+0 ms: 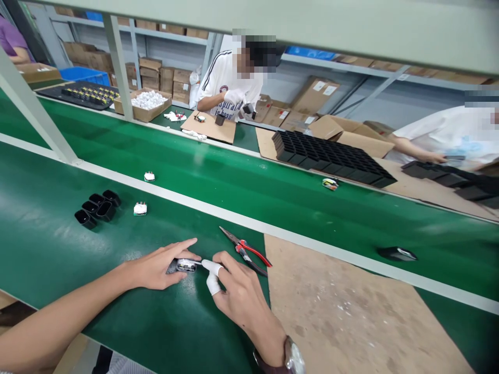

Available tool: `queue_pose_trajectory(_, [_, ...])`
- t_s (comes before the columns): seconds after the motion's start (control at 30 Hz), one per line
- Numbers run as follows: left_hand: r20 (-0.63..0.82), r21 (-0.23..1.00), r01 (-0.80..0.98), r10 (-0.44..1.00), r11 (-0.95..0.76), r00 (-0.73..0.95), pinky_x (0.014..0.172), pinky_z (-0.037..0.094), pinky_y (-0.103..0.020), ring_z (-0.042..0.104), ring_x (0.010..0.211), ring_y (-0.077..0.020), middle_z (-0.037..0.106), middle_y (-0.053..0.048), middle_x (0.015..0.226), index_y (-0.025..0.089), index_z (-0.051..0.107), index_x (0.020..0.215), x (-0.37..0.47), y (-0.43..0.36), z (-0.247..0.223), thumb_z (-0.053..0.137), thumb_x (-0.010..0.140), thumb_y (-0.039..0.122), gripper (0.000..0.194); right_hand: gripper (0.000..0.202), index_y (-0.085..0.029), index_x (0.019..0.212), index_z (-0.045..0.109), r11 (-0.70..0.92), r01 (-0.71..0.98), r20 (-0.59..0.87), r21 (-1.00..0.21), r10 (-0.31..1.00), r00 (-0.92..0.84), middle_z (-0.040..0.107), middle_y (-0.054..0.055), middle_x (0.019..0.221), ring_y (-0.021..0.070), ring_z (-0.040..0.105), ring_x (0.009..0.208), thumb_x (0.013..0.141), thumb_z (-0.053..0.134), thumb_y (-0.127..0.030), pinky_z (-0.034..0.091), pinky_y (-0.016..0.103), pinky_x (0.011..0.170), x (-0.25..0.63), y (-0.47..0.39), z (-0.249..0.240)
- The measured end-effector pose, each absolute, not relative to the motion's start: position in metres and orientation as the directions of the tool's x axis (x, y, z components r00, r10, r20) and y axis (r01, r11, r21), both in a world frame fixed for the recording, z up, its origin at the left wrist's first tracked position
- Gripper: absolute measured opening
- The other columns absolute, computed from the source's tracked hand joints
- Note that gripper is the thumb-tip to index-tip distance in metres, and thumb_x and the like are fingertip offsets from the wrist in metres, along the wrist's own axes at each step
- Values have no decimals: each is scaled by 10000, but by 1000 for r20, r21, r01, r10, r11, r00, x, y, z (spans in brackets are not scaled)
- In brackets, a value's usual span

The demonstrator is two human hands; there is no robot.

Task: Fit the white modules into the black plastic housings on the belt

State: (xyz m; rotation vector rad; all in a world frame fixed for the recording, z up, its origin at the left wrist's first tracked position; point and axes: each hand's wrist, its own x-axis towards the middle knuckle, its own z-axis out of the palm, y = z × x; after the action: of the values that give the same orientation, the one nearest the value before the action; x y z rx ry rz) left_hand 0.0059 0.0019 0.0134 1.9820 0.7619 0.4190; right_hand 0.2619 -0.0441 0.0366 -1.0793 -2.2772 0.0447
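The case (186, 265) lies on the table (47, 244) between the hands: the left hand (158, 267) grasps it, thumb nearer, fingers beyond; the right hand (241, 291) curls just beside its right end, white-covered fingertips (211, 268) pointing at it, whether gripping anything I cannot tell.

A blue bin (89, 76) sits upper left, a carton (312, 99) tilts right of top centre, cardboard (331, 332) lies lower right.
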Motion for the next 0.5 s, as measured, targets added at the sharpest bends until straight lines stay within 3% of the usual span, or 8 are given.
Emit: queue_pose_trajectory(0.5, [14,865,320,655,-388,755,1250,384,-489,528,1460,-249,611,-15,1534,383,91,1682,7,2,13,618,993,205,886,243,-182,884,638,673,697,484,-247,709,-513,617,78,955,183,570,728,953,451,-44,448,328,600,260,-44,34])
